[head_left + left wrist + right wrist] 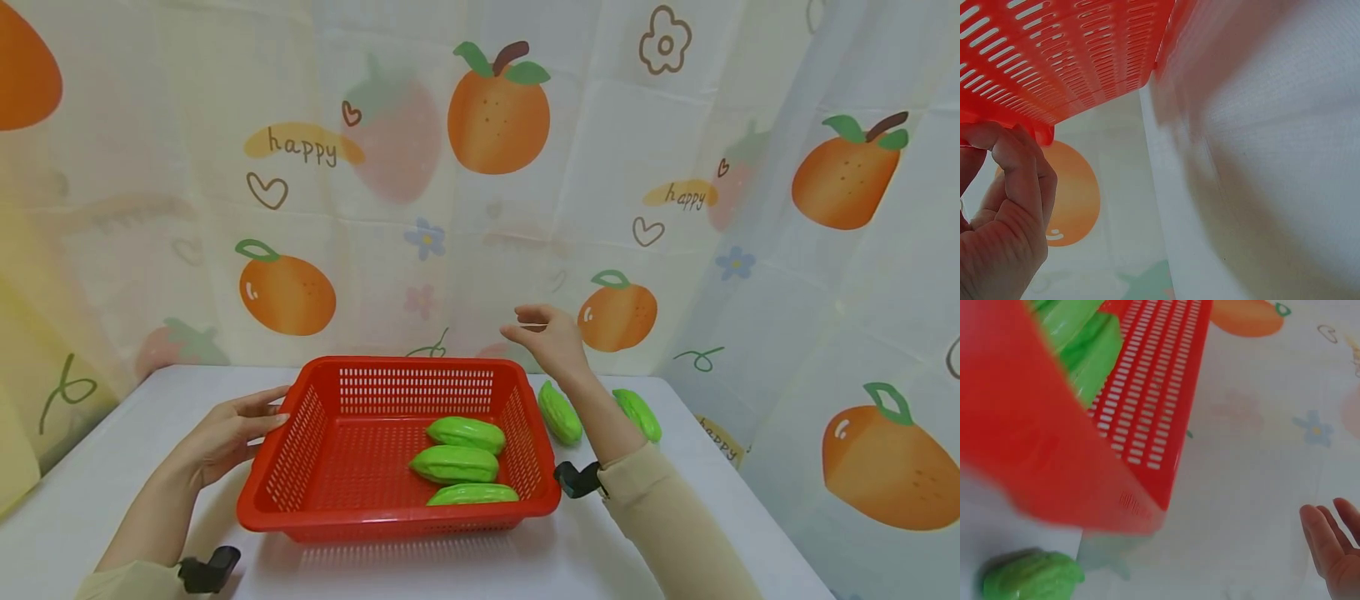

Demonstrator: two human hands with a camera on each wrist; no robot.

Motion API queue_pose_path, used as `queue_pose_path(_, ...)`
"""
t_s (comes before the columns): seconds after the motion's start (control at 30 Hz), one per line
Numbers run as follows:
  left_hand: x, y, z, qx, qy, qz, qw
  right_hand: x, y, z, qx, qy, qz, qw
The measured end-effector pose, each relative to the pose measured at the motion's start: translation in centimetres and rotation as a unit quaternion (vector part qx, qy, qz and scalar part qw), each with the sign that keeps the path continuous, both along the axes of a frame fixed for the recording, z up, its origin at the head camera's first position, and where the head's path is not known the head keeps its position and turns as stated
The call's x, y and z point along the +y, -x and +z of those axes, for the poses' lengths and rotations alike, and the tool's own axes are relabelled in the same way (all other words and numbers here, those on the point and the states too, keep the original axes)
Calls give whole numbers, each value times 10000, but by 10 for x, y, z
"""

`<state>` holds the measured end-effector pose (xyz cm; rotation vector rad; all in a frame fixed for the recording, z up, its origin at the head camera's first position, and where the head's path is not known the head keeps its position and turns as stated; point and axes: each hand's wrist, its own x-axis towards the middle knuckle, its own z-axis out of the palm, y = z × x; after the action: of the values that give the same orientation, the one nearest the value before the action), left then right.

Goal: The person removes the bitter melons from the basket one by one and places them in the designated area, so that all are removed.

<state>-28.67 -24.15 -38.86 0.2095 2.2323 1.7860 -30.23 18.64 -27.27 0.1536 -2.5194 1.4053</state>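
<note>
A red plastic basket [397, 517] with slotted walls stands on the table. Three light-green bitter melons [455, 464] with ridged skins lie in its right half. My left hand [228, 433] grips the basket's left rim; in the left wrist view its bent fingers [1019, 172] meet that rim. Raised over the basket's back right corner, my right hand [555, 342] holds nothing. Its fingers are loosely bent, with thumb and fingertips apart. Outside the basket, one bitter melon [560, 414] lies close to its right wall, and another [637, 415] lies farther right, partly behind my forearm.
The white table [600, 542] carries the basket and the loose bitter melons. Behind it hangs a curtain [465, 267] printed with fruit and flowers. A black wrist camera [577, 480] on my right arm is close to the basket's front right corner.
</note>
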Motion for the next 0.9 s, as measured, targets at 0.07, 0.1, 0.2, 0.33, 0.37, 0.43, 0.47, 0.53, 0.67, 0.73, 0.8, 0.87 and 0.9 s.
queue_pose_path(0.07,0,0,0,-2,20,11,10000,-7,0,0,-9,30,73,10000)
queue_pose_path(0.1,0,0,0,-6,24,14,10000,-10,0,-1,-35,68,95,9999)
queue_pose_path(0.2,0,0,0,-17,52,27,10000,-19,0,-3,-122,180,159,9996)
queue_pose_path(0.33,0,-1,0,-34,95,66,9999,-30,4,-6,-267,490,243,9981)
queue_pose_path(0.37,1,-1,0,-34,108,78,9999,-33,6,-7,-295,572,269,9976)
queue_pose_path(0.43,1,-1,0,-35,82,81,9999,-37,9,-9,-368,730,315,9962)
queue_pose_path(0.47,1,-1,0,-34,77,80,9999,-39,11,-11,-403,820,351,9952)
queue_pose_path(0.53,1,-1,0,-31,29,66,10000,-43,14,-15,-501,957,433,9932)
queue_pose_path(0.67,1,-1,-1,-19,11,53,10000,-48,17,-21,-737,1269,704,9867)
queue_pose_path(0.73,1,-1,-1,-10,13,53,10000,-50,18,-24,-878,1435,833,9822)
queue_pose_path(0.8,1,-2,-1,-1,25,52,10000,-51,20,-26,-1004,1580,937,9778)
queue_pose_path(0.87,0,-2,0,2,33,47,10000,-52,23,-28,-1117,1698,1013,9739)
queue_pose_path(0.9,0,-2,0,4,24,47,10000,-53,24,-30,-1183,1744,1028,9721)
